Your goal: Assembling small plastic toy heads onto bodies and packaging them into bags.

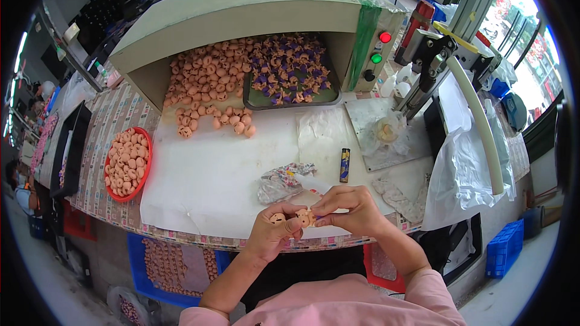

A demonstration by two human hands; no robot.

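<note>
Near the front edge of the table both my hands meet, fingers closed. In my left hand are two small peach doll heads with dark markings. One doll head rests against the thumb, and the other doll head sits at the fingertips, facing my right hand. My right fingers pinch a small doll body with a purple patch, right against that second head; most of it is hidden by the fingers. Just beyond the hands lie a white squeeze bottle and a crumpled patterned cloth.
Under a beige hood lie a heap of doll heads and a dark tray of purple-clad doll bodies. A red basket of heads stands left. A black-and-yellow tube and a metal press are right. Below sits a blue crate.
</note>
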